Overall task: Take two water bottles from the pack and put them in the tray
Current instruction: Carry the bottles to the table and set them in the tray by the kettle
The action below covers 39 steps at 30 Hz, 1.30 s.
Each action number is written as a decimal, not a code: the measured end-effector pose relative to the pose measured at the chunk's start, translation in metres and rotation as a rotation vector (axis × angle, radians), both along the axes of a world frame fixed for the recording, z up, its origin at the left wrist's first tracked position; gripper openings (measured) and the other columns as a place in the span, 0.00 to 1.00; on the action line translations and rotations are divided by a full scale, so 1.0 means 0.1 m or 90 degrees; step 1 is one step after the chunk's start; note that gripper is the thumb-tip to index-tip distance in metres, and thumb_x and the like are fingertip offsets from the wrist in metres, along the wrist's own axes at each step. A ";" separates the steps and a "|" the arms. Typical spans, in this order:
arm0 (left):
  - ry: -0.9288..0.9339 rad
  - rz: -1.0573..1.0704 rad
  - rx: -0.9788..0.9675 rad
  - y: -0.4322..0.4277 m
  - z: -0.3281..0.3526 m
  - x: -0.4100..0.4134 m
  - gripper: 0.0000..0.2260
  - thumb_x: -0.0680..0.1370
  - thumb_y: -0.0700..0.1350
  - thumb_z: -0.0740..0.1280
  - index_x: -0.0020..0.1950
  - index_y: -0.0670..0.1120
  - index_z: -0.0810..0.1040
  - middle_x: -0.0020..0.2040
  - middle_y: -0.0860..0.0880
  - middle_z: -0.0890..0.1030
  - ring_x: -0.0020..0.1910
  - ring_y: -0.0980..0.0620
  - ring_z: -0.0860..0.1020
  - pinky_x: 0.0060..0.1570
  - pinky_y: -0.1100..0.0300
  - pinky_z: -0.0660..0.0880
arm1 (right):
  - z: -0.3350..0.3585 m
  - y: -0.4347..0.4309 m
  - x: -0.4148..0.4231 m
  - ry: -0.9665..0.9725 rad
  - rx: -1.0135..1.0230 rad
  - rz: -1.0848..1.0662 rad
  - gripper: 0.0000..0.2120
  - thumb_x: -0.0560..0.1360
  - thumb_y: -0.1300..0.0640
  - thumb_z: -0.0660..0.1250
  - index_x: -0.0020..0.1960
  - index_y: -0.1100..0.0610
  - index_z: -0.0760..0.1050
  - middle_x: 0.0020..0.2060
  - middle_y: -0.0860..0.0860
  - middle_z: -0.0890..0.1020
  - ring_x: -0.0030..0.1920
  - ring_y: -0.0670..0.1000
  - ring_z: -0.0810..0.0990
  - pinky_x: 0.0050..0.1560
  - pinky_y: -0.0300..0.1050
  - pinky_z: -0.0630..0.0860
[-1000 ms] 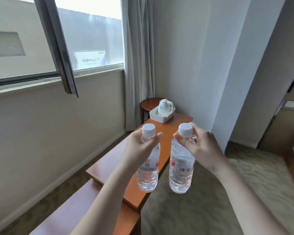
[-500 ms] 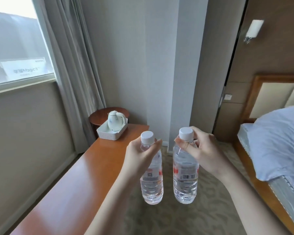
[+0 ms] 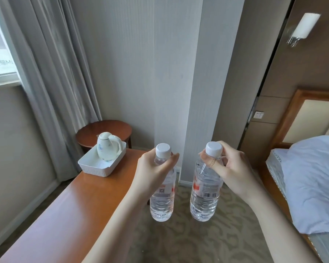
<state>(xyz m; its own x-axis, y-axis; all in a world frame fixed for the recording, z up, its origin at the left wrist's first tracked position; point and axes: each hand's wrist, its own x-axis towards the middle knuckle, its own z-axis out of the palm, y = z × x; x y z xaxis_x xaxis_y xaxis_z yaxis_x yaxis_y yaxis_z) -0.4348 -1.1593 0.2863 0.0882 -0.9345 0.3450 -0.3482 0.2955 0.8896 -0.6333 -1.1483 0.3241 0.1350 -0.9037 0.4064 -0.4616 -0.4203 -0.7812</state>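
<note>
I hold two clear water bottles with white caps upright in the air, side by side. My left hand [image 3: 153, 170] grips the neck of the left bottle [image 3: 162, 203]. My right hand [image 3: 231, 168] pinches the neck of the right bottle [image 3: 204, 200]. A white ribbed tray [image 3: 95, 168] sits at the far end of a long wooden table [image 3: 68, 209], ahead and to the left of both hands. A white kettle [image 3: 107, 146] stands in the tray. The pack is out of view.
A small round wooden table [image 3: 106, 130] stands behind the tray, by the grey curtain [image 3: 51, 73]. A bed with a pale blue cover [image 3: 311, 177] is on the right. Patterned carpet [image 3: 198, 242] lies between table and bed. A white wall column [image 3: 179, 73] rises straight ahead.
The view has swung right and closer to the table's far end; the tray now appears larger and nearer. Both hands keep the same grip on the bottles.
</note>
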 end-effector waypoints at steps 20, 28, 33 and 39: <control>0.059 0.272 0.044 -2.99 -0.59 0.58 0.09 0.72 0.55 0.70 0.39 0.50 0.79 0.35 0.54 0.82 0.35 0.61 0.80 0.35 0.71 0.76 | -0.50 -4.00 0.92 0.102 0.029 0.344 0.24 0.66 0.36 0.63 0.46 0.56 0.75 0.42 0.53 0.83 0.45 0.52 0.80 0.48 0.51 0.76; 0.073 0.373 0.114 -3.69 -1.19 1.20 0.07 0.72 0.49 0.72 0.40 0.46 0.80 0.39 0.48 0.83 0.42 0.49 0.80 0.45 0.50 0.78 | -1.13 -4.94 1.81 0.165 0.084 0.457 0.12 0.71 0.47 0.70 0.48 0.53 0.75 0.44 0.49 0.82 0.46 0.48 0.81 0.47 0.50 0.80; 0.105 0.440 0.147 -3.98 -1.48 1.43 0.06 0.71 0.46 0.74 0.40 0.45 0.81 0.39 0.48 0.83 0.42 0.49 0.80 0.45 0.49 0.78 | -1.47 -5.40 2.21 0.216 0.125 0.534 0.11 0.70 0.48 0.72 0.48 0.51 0.74 0.45 0.48 0.82 0.48 0.46 0.79 0.48 0.46 0.79; 0.150 0.531 0.201 -4.21 -1.86 1.52 0.09 0.68 0.48 0.77 0.43 0.45 0.82 0.44 0.50 0.84 0.46 0.54 0.80 0.47 0.58 0.77 | -1.90 -5.88 2.61 0.258 0.150 0.665 0.13 0.69 0.50 0.73 0.49 0.54 0.76 0.44 0.49 0.83 0.48 0.47 0.80 0.49 0.45 0.76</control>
<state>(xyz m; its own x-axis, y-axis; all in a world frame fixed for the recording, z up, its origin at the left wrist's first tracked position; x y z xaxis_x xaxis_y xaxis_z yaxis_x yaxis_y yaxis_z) -0.2830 -1.5805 0.1005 0.8109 -0.5846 -0.0275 -0.1394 -0.2386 0.9611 -0.3725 -1.7367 0.1337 0.9471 -0.3211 -0.0027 -0.2086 -0.6090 -0.7653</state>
